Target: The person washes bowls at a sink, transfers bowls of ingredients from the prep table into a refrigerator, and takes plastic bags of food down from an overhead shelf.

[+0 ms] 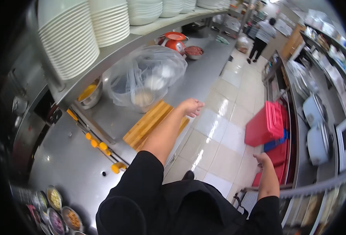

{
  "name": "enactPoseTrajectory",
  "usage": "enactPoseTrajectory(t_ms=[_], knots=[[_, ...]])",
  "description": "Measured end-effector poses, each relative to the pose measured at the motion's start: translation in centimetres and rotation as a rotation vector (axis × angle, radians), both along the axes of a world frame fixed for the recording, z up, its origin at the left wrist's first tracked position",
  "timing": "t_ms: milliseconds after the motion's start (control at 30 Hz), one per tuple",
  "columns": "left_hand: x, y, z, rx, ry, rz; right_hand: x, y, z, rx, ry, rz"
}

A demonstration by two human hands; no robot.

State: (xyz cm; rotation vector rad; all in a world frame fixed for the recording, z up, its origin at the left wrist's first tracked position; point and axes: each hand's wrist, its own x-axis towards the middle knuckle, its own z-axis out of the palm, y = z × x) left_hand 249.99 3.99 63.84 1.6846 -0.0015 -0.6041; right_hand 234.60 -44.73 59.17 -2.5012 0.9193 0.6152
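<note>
My left hand (191, 107) is stretched out over the counter's edge, its fingers loosely bent and apart, holding nothing. Just below and left of it lies a wooden cutting board (147, 124) on the steel counter. Behind the board stands a large clear plastic bag (122, 72) with pale round lumps inside, perhaps dough. Hanging above the aisle floor on the other side, my right hand (262, 158) holds nothing that I can see. Its fingers are loosely parted, near a red lidded bin (264, 123) but apparently apart from it.
Stacked white bowls (69, 41) fill the overhead shelf. A red scale (175, 42) and a bowl of minced meat (193, 51) stand farther back. Small ingredient bowls (72, 218) sit lower left. Rice cookers (318, 143) line the right counter. Another person (264, 33) stands down the tiled aisle (220, 98).
</note>
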Motion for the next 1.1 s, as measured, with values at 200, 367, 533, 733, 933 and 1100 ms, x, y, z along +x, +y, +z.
enactPoseTrajectory(t_ms=[200, 367, 533, 733, 933, 1100], knots=[[11.4, -3.0, -0.5, -0.065, 0.093, 0.210, 26.7, 4.3, 1.1, 0.109, -0.139, 0.513], [21.5, -2.7, -2.8, -0.292, 0.106, 0.381, 42.2, 18.0, 6.8, 0.292, -0.388, 0.807], [34.7, -2.7, -5.1, -0.514, 0.083, 0.620, 51.5, 21.9, 10.5, 0.227, -0.443, 0.992], [44.6, -4.2, -4.0, -0.620, 0.044, 1.104, 66.4, 17.9, 10.1, 0.534, -0.400, 0.679], [48.3, -3.3, -4.0, -0.575, -0.005, 1.209, 84.6, 26.2, 5.7, 0.842, -0.379, 0.774], [49.5, -3.3, -4.0, -0.459, 0.069, 1.351, 92.6, 38.7, 1.8, 1.202, -0.152, 0.756]])
